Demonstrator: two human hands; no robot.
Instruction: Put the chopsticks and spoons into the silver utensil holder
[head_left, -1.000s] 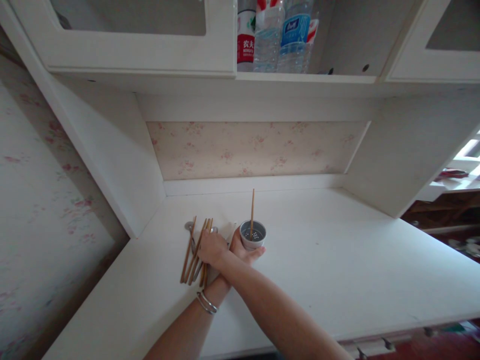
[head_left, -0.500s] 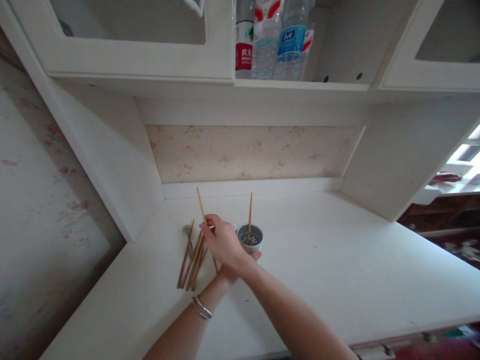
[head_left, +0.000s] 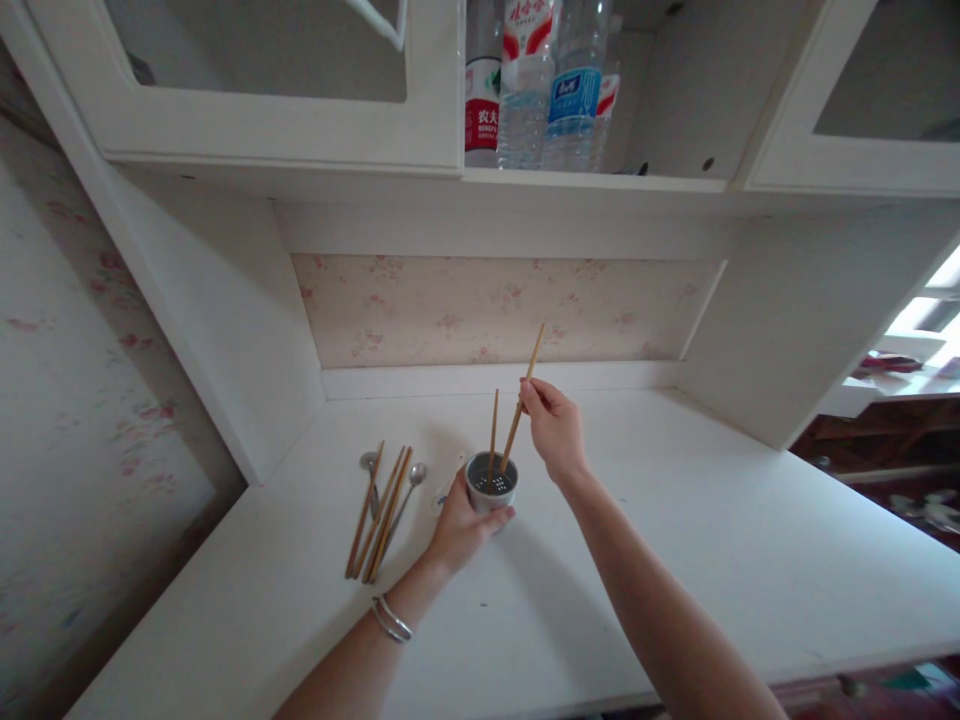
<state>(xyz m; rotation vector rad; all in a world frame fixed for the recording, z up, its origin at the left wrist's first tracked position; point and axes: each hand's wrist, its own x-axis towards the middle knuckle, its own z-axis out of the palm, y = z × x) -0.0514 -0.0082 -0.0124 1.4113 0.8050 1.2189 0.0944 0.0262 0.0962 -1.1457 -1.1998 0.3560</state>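
Note:
My left hand (head_left: 463,522) is wrapped round a metal utensil holder (head_left: 491,497) with holes in its bottom. One chopstick (head_left: 493,425) stands in the holder, leaning slightly. Between the fingertips of my right hand (head_left: 553,425) is another chopstick (head_left: 534,352), tilted, its lower end at the holder's mouth. Left of the holder, several loose chopsticks (head_left: 379,530) lie side by side on the white counter (head_left: 585,600). Among them are two metal spoons, one with its bowl at the far left (head_left: 368,461) and a second spoon (head_left: 418,474) nearer the holder.
Overhead hangs a white cabinet (head_left: 285,125) with several plastic bottles (head_left: 525,110) on its open shelf. Side panels (head_left: 750,320) and a floral back wall (head_left: 450,310) enclose the counter. A small pale item (head_left: 442,500) lies partly behind my left hand.
My right hand has moved right from over the loose chopsticks, bringing a chopstick to the holder. My arms are no longer crossed. My left hand still holds the holder.

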